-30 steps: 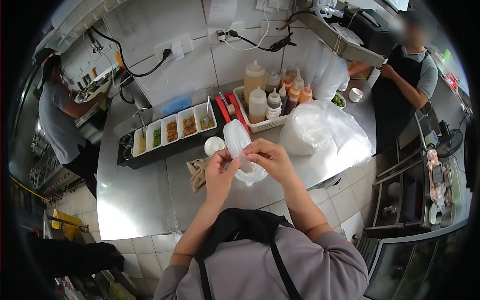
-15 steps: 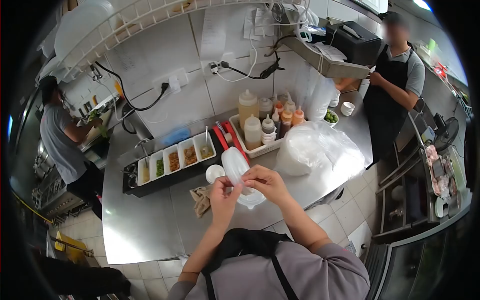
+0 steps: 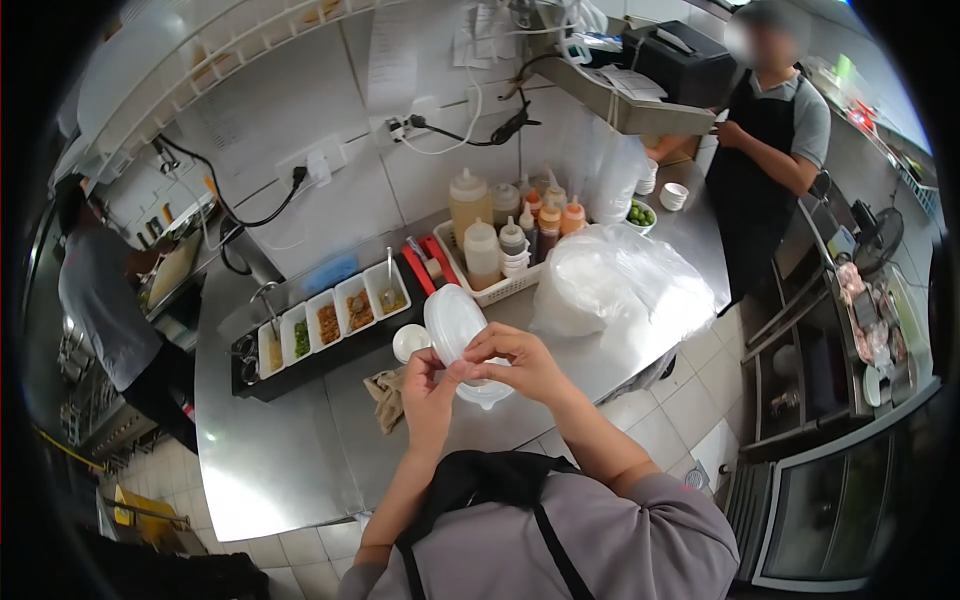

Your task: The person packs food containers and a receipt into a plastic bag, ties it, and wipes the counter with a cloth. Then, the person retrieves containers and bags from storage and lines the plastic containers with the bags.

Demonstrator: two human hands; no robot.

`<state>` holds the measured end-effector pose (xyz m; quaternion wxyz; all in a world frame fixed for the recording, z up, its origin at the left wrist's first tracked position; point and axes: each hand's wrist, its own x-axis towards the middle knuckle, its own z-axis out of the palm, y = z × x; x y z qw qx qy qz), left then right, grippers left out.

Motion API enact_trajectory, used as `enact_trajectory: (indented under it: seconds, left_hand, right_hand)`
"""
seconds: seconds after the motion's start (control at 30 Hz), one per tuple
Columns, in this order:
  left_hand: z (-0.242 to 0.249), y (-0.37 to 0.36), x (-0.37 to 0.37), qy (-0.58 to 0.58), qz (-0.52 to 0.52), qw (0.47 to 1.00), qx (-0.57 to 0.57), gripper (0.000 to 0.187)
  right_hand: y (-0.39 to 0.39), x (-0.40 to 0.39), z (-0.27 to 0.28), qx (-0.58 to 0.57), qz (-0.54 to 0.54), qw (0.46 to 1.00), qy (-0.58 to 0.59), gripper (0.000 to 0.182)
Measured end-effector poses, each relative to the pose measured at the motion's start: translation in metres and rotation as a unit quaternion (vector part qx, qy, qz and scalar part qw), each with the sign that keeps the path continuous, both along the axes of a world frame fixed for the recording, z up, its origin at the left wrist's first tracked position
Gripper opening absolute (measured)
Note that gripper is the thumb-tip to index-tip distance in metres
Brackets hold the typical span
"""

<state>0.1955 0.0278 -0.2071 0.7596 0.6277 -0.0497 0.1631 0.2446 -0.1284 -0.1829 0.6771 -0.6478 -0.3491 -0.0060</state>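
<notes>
A translucent oval plastic lid (image 3: 453, 318) is tilted up above the steel counter (image 3: 300, 440). My left hand (image 3: 432, 385) pinches its lower edge from the left. From the right, my right hand (image 3: 510, 360) holds the same edge, its fingertips close against those of the left. Below the hands a clear plastic container (image 3: 487, 394) sits on the counter, partly hidden by them. Just left of the lid stands a small white bowl (image 3: 410, 343). A crumpled brown cloth (image 3: 385, 398) lies beside my left hand.
Behind are a tray of toppings (image 3: 328, 323) and a basket (image 3: 500, 290) of sauce bottles. A large plastic bag (image 3: 610, 285) lies to the right. One person (image 3: 765, 150) stands at the back right, another (image 3: 110, 290) at the left.
The lid now shows more of its broad face, and both hands remain pinched at its lower edge. The whole view has shifted slightly; the person at the left has turned and leans further away.
</notes>
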Motion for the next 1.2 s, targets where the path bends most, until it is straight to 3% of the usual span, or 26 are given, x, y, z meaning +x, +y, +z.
enact_trajectory:
  seconds: [0.3, 0.43, 1.2]
  left_hand:
    - [0.016, -0.008, -0.006, 0.016, -0.010, 1.000, -0.024, 0.021]
    - [0.018, -0.007, -0.008, 0.033, -0.011, 0.998, -0.047, 0.020]
    - [0.019, -0.009, -0.008, -0.021, 0.002, 1.000, -0.002, 0.024]
  right_hand:
    - [-0.006, -0.001, 0.003, -0.025, -0.008, 1.000, -0.012, 0.013]
    - [-0.006, -0.005, 0.010, -0.020, -0.022, 0.997, -0.076, 0.014]
    - [-0.007, -0.008, 0.017, -0.020, -0.045, 0.990, -0.129, 0.015]
